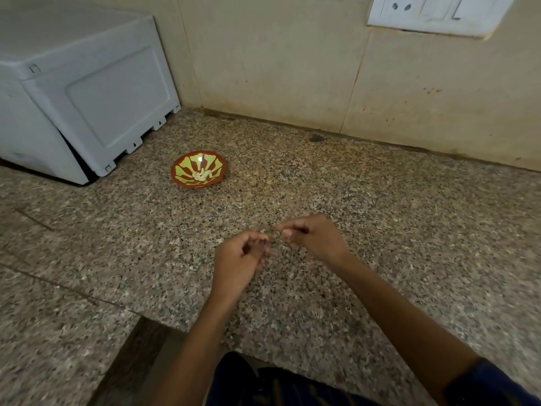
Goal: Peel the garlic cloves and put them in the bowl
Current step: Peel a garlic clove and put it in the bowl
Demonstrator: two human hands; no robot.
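Bowl (pixel 199 170): red w/ yellow-green pattern, on granite surface (pixel 380 215), near white appliance (pixel 79 92); peeled garlic cloves (pixel 201 174) lie inside at bottom. Left hand (pixel 238 259): over surface, fingers curled, thumb meeting fingertips; what it holds, if anything, too small to tell. Right hand (pixel 314 237): just beside left, fingers curled, tips pinched toward left hand; contents can't tell. Both hands well apart from bowl. Wall socket plate (pixel 433 14) top right. Dark sleeve (pixel 491 382) on right arm.
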